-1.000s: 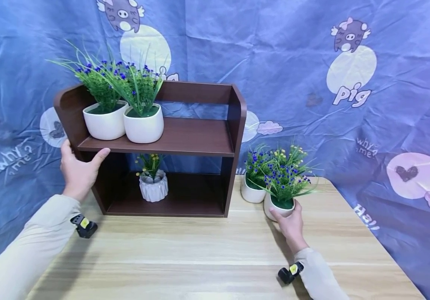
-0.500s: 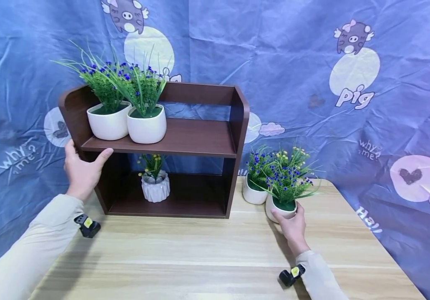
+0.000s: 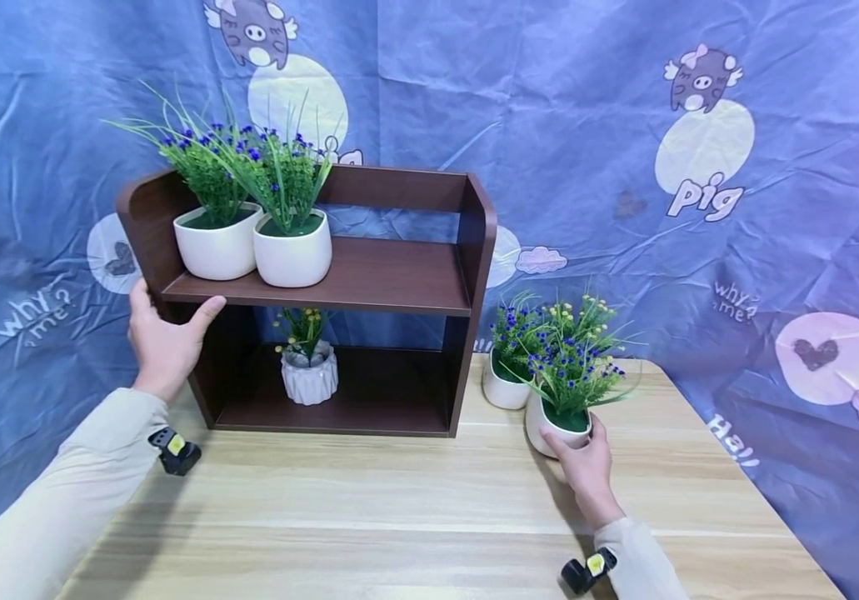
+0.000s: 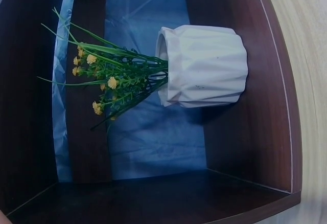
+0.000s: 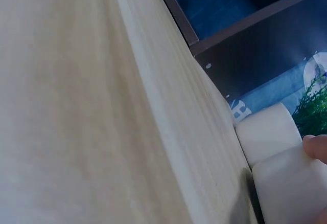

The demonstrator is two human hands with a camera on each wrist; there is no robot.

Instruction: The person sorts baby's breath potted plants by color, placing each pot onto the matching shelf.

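Note:
In the head view my left hand [image 3: 169,346] lies at the left side panel of a dark brown two-tier shelf [image 3: 399,271]. Its fingers rest along the outer side and the thumb is spread across the front edge. My right hand [image 3: 589,468] grips the rim of a white flowerpot [image 3: 541,433] with blue and yellow flowers, thumb in front. Just behind it is another white flowerpot [image 3: 504,390] with blue flowers. Two white flowerpots [image 3: 213,250] stand side by side on the upper tier. A ribbed white pot [image 4: 209,65] with yellow flowers stands on the lower tier.
The shelf stands on a light wood table [image 3: 399,517] whose right edge slants away. Behind it hangs a blue cloth [image 3: 586,150] printed with cartoon pigs. In the right wrist view the two table pots sit close beside the shelf's side panel [image 5: 255,55].
My right hand has drawn the gripped flowerpot slightly toward me. The left hand stays at the shelf's side. The whole view has shifted a little.

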